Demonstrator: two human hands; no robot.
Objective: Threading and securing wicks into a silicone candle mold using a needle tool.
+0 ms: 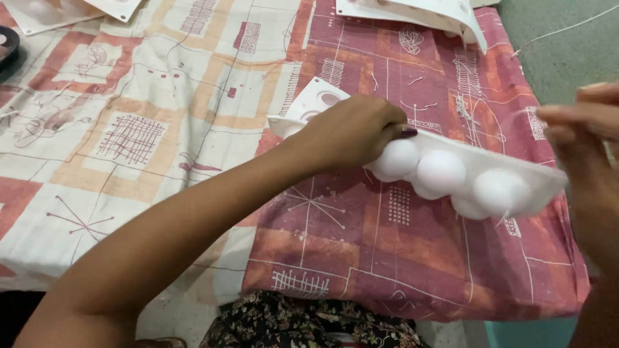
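A home setting is suggested: a low surface is covered by a patterned cotton bedsheet in red, orange and cream squares, a grey-green floor is seen beside it, and a dark floral garment is worn by the seated person.

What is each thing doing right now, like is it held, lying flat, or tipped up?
White mould: held up off the cloth, tilted, round cups bulging down.
Left hand: gripping the mould's middle.
Right hand: blurred, at the mould's right end; grip unclear.
Patterned cloth: spread flat, a little wrinkled.
Second mould: lying at the top edge, one corner lifted.
Thread: lying loose at the top right.
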